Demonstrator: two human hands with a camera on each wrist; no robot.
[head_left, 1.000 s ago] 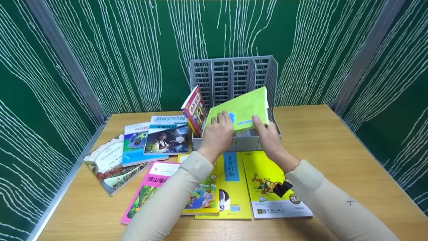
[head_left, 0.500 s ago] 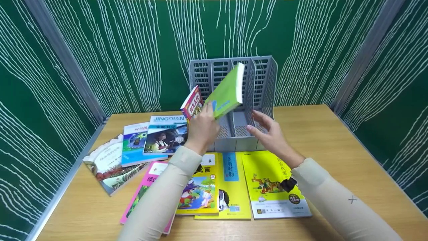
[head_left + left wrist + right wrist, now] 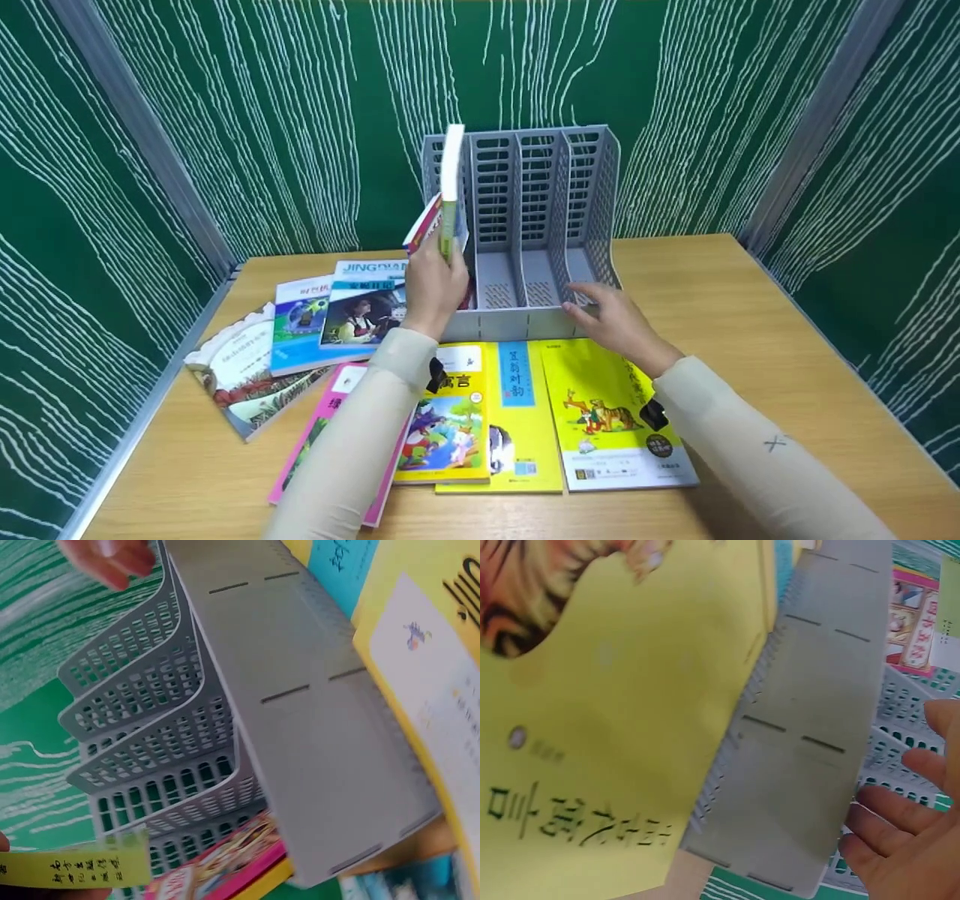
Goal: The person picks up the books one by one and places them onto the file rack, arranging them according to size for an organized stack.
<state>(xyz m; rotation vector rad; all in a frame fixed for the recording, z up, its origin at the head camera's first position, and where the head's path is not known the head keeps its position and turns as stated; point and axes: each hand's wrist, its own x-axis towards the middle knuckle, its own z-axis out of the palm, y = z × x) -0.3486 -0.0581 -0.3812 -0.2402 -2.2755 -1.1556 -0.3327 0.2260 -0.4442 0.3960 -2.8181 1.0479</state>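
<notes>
Yellow-green book [image 3: 451, 169] is upright at the left slot of the 4-slot rack [image 3: 502, 324] in the head view, gripped by the left hand [image 3: 435, 291], probably to match the upright slots; the right hand [image 3: 624, 321] is at the rack's right front lip. Left wrist: a red book [image 3: 231, 861] leans in the rack's end slot. Right wrist: the right hand spreads its fingers beside the rack, perhaps bracing it; contact unclear.
</notes>
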